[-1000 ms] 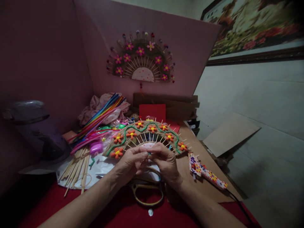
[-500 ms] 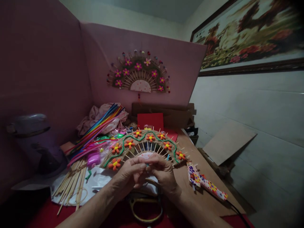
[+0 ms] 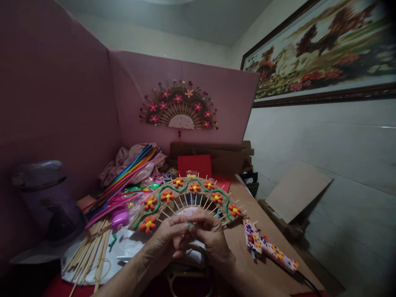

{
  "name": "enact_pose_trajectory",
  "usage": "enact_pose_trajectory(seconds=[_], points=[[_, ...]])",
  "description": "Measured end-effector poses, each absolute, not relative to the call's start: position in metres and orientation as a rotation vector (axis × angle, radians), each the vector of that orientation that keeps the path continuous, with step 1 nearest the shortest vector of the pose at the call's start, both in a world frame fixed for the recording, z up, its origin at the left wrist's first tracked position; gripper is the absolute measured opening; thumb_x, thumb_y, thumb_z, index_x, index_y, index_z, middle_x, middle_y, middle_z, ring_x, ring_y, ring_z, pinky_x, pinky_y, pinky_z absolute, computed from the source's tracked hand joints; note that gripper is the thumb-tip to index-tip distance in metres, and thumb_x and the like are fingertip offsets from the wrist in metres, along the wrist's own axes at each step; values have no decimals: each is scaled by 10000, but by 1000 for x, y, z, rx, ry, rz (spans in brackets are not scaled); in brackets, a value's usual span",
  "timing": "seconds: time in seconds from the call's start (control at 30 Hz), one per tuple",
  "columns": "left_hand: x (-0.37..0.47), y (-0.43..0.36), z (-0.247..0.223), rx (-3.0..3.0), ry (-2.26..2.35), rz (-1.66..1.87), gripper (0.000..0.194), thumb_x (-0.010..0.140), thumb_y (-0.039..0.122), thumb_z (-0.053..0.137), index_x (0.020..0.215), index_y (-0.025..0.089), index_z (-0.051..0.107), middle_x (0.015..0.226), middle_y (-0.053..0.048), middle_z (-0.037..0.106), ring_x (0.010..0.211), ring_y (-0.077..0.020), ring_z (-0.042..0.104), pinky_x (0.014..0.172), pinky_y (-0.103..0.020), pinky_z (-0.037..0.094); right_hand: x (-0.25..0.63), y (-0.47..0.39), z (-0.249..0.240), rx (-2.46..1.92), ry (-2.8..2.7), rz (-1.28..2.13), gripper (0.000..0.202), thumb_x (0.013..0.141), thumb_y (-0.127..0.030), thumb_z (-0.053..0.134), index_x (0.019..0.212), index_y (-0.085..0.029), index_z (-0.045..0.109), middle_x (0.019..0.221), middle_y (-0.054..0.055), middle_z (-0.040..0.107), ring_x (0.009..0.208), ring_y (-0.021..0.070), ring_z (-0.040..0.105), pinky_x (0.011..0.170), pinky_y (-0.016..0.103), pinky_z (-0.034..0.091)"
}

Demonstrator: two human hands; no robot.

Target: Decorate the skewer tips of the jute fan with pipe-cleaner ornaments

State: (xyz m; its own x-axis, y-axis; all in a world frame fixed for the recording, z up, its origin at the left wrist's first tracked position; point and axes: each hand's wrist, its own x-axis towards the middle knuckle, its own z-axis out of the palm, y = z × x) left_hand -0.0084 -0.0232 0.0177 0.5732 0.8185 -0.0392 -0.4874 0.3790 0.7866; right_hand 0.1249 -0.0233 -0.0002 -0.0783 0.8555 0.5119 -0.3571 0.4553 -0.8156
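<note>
My left hand (image 3: 173, 235) and my right hand (image 3: 212, 237) meet at the fingertips, both closed in a pinch. Between them shows a small blue piece (image 3: 190, 224), too tiny to tell its kind. Just behind the hands stands a half-round fan (image 3: 161, 206) of sticks and twine, with orange flowers (image 3: 168, 196) and a wavy green pipe cleaner on it. Partly hidden under my hands are scissors (image 3: 173, 280) with large handle loops.
Wooden sticks (image 3: 89, 255) lie at the left, with coloured pipe cleaners (image 3: 130, 173) behind them. A flower-patterned glue gun (image 3: 269, 245) with a cord rests on cardboard (image 3: 244, 268) at the right. A finished pink-flowered fan (image 3: 181, 103) hangs on the pink board.
The view has tilted up a little, so the scene sits lower. Both hands stay together, and the blue piece between the fingertips shows more clearly.
</note>
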Motion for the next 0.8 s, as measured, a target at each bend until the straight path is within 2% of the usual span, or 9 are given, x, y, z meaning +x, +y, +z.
enact_pose_trajectory(seconds=[0.3, 0.5, 0.7, 0.8], points=[[-7, -24, 19, 861, 484, 891, 185, 709, 260, 687, 801, 101, 662, 493, 37, 423, 364, -18, 314, 328, -138, 209, 126, -22, 3, -515, -1294, 1068, 124, 659, -292, 763, 775, -262, 735, 877, 39, 675, 893, 216, 603, 831, 359, 468], [-6, -24, 20, 829, 484, 906, 212, 677, 241, 713, 832, 103, 670, 523, 34, 458, 358, -10, 298, 318, -139, 192, 125, -23, 3, -492, -1274, 1101, 123, 656, -282, 764, 771, -251, 734, 870, 38, 677, 893, 211, 606, 844, 354, 469], [-7, -25, 17, 816, 468, 897, 201, 678, 238, 719, 822, 106, 672, 524, 37, 455, 357, -5, 301, 320, -131, 230, 120, -26, -2, -486, -1153, 1309, 139, 657, -265, 758, 791, -270, 719, 921, 25, 674, 802, 206, 640, 629, 311, 536], [-6, -27, 19, 803, 470, 893, 238, 685, 251, 711, 865, 99, 675, 506, 47, 425, 357, -6, 292, 318, -128, 230, 122, -26, 0, -513, -1216, 1209, 118, 655, -261, 759, 767, -243, 726, 892, 40, 674, 875, 218, 624, 754, 336, 519]])
